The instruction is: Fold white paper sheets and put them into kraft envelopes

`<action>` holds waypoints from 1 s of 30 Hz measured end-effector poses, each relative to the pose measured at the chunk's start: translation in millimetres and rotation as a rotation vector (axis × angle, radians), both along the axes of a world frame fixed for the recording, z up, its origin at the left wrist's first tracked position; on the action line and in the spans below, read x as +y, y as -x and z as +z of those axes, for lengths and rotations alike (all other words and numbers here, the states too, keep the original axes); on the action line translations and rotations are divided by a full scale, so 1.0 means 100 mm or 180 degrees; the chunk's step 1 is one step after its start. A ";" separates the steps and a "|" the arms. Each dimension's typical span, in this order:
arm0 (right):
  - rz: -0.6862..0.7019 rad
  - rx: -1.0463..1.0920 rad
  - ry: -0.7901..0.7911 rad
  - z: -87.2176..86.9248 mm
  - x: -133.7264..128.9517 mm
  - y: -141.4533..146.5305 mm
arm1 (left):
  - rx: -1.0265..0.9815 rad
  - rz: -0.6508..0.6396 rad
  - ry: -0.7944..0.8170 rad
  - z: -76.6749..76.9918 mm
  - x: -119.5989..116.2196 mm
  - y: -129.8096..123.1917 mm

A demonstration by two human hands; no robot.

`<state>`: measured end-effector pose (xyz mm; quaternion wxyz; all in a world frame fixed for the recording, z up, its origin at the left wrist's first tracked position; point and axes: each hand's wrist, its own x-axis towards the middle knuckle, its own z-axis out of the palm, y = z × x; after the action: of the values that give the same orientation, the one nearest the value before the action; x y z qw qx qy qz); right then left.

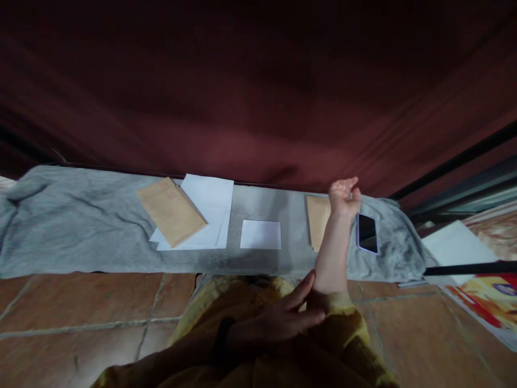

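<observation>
My right hand is held palm up over the far edge of the grey cloth, its fingers loosely apart and nothing in them. Its forearm passes over a stack of brown envelopes, covering part of it. A phone with a dark screen lies just to the right of that forearm. My left hand reaches across my lap, fingers spread and touching the right forearm by the yellow sleeve. Between the piles lies a small white sheet of paper.
Grey cloth covers a long narrow surface. At left, brown envelopes overlap white papers. A dark red upright surface rises behind. Right of the cloth are a white sheet and a red-yellow package. Below is tiled floor.
</observation>
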<state>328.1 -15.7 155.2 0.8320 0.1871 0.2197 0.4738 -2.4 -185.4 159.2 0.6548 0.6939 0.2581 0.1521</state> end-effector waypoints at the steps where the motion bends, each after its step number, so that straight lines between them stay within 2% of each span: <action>1: 0.0045 -0.1251 0.0700 -0.12 0.01 0.05 | -0.0083 -0.0136 0.0279 0.01 0.00 0.04; 4: 0.0122 -0.1952 0.1119 -0.45 -0.03 0.20 | -0.0316 -0.0660 0.0875 0.03 0.08 0.22; 6: 0.0179 -0.2271 0.1315 -0.67 -0.12 0.40 | -0.0321 -0.0738 0.0772 -0.06 0.20 0.29; 8: 0.0306 -0.2688 0.1557 -0.89 -0.27 0.72 | -0.0117 0.0155 0.0054 -0.26 0.36 0.28; 10: 0.0241 -0.4457 0.2440 -1.11 -0.46 1.11 | 0.0320 0.0869 -0.0916 -0.55 0.56 0.19; 12: 0.0122 -0.6295 0.3092 -1.30 -0.67 1.48 | 0.0803 0.1023 -0.1794 -0.86 0.76 0.10; 13: 0.0136 -0.7113 0.3176 -1.38 -0.77 1.63 | 0.0991 0.0952 -0.2126 -1.01 0.84 0.06; 15: 0.0092 -0.8494 0.2888 -1.49 -0.91 1.81 | 0.1279 0.0835 -0.2653 -1.26 0.97 0.02; 18: -0.0221 -0.9740 0.2981 -1.57 -1.02 1.88 | 0.1542 0.0744 -0.3133 -1.48 1.06 0.03; 21: -0.0587 -1.0318 0.3148 -1.61 -1.02 1.85 | 0.1713 0.0961 -0.3223 -1.57 1.11 0.09; 24: -0.0868 -1.0369 0.3321 -1.64 -1.00 1.85 | 0.1821 0.1423 -0.3070 -1.62 1.18 0.17; 27: -0.1000 -1.0278 0.3508 -1.65 -0.99 1.88 | 0.1639 0.1896 -0.2691 -1.67 1.28 0.28; 30: -0.1020 -1.0250 0.3542 -1.65 -0.99 1.90 | 0.1269 0.2312 -0.2014 -1.71 1.38 0.36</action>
<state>137.9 -114.9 -9.6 -0.1926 0.7152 0.6707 0.0397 -38.0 -47.0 -11.5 0.2562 0.7391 0.5433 0.3049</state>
